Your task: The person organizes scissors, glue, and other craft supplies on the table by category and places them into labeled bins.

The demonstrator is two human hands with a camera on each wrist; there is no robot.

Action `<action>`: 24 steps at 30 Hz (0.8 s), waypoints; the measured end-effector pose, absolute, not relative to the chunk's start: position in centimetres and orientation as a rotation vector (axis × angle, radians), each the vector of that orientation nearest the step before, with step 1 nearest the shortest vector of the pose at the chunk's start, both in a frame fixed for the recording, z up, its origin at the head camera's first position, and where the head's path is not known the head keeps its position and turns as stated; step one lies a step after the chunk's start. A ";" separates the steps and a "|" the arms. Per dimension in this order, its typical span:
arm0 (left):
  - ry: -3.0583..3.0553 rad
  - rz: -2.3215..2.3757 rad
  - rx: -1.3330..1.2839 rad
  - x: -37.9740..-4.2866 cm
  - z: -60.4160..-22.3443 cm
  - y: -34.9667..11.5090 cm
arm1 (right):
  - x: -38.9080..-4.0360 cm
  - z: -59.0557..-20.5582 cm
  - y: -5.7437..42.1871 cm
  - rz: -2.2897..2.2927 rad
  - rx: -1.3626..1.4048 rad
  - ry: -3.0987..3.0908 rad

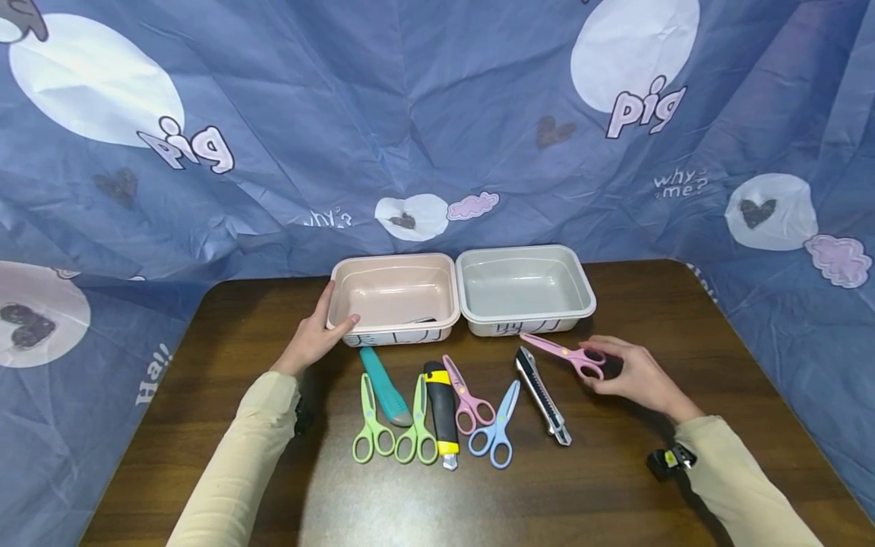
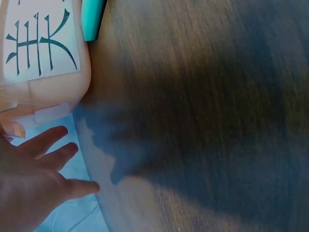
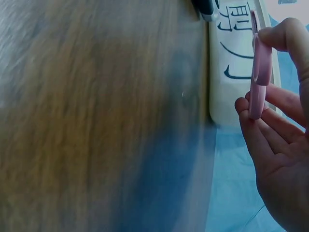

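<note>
the pale pink bin (image 1: 393,292) and pale grey bin (image 1: 522,281) are smooth, glossy plastic; a white label (image 2: 41,43) looks like paper. pink scissors (image 1: 567,353) look like smooth plastic with a soft sheen. a teal cutter (image 1: 386,387) looks like matt plastic; a silver cutter (image 1: 543,395), shiny metal. the table (image 1: 383,509) has a satiny wood-grain top. the blue backdrop (image 1: 437,114) is creased cloth with a faint sheen; cream sleeves (image 1: 239,448) are matt fabric.

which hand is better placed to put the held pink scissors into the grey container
Right, most likely: the right hand holds the pink scissors close to the grey container, while the left hand is at the far end of the peach container.
</note>
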State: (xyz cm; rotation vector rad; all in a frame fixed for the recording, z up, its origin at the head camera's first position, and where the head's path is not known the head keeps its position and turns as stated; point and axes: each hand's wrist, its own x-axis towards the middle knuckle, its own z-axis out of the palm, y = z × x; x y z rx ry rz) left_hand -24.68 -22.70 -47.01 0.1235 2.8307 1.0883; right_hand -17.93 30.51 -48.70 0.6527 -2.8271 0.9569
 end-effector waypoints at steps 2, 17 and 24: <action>2.812 1.110 0.117 -24.6 -47.0 -22.7 | -18.0 -48.6 30.3 0.956 0.668 -2.816; 2.781 1.156 0.106 -24.5 -47.1 -22.9 | -19.1 -47.0 28.5 1.014 0.838 -2.580; 2.795 1.157 0.122 -24.6 -46.9 -22.8 | -19.6 -46.3 27.6 1.068 0.834 -2.559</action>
